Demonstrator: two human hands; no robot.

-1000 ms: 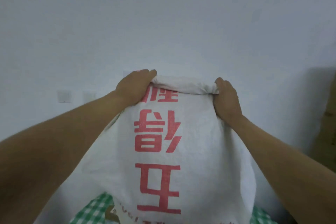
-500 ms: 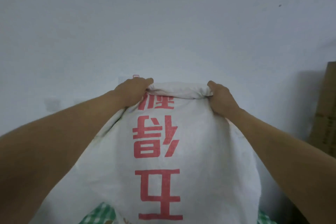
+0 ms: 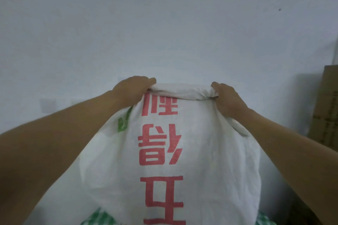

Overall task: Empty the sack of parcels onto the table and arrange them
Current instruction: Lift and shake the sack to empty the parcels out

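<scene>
With its red printed characters reading upside down toward the camera, a white woven sack (image 3: pixel 175 151) hangs inverted between a person's raised arms, its sewn bottom seam bunched at the top and its mouth out of sight below the lower edge of the view. The left hand (image 3: pixel 131 90) curls its fingers over the seam's left corner, gathering a fold of fabric, while the right hand (image 3: pixel 227 99) clenches the right corner in the same way, fingers wrapped tight around the cloth. Slivers of a green-and-white checked table covering (image 3: pixel 99 218) show beneath the sack at the bottom of the view, so the sack appears to hang directly over the table; no parcels can be seen, and whether any remain inside cannot be told, though the body of the sack looks rounded. A stack of cardboard boxes (image 3: pixel 327 107) stands against the pale wall (image 3: pixel 164 23) at the right edge. The emptying step seems to be under way, and doing it well probably means keeping both corner grips firm and level, lifting straight up with short shakes so the load slides out over the table's middle rather than spilling past its edges
</scene>
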